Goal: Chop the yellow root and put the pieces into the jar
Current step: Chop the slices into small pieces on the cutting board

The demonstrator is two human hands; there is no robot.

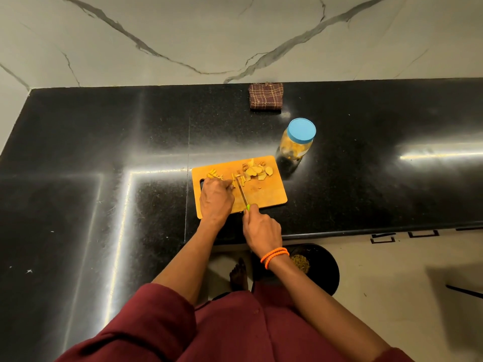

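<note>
From the head camera, you are standing over the wooden cutting board (264, 194) on the black counter (366, 178), midway through the chopping step. Your right hand (261, 231) is gripping the green-handled knife (243, 195), fingers wrapped round the handle, blade pointing toward 12 o'clock. Your left hand (215, 198) is pressing curled fingertips on the small piece of yellow root (232, 182) just beside the blade at its 9 o'clock. Cut strips are lying at 11 o'clock of that hand, and the sliced root pieces (257, 171) are piling at the board's 1 o'clock corner. The jar (296, 142) is standing off the board at 1 o'clock, its blue lid (302, 129) on. Judging by this, you are needing more cuts, then the lid off before transferring.
</note>
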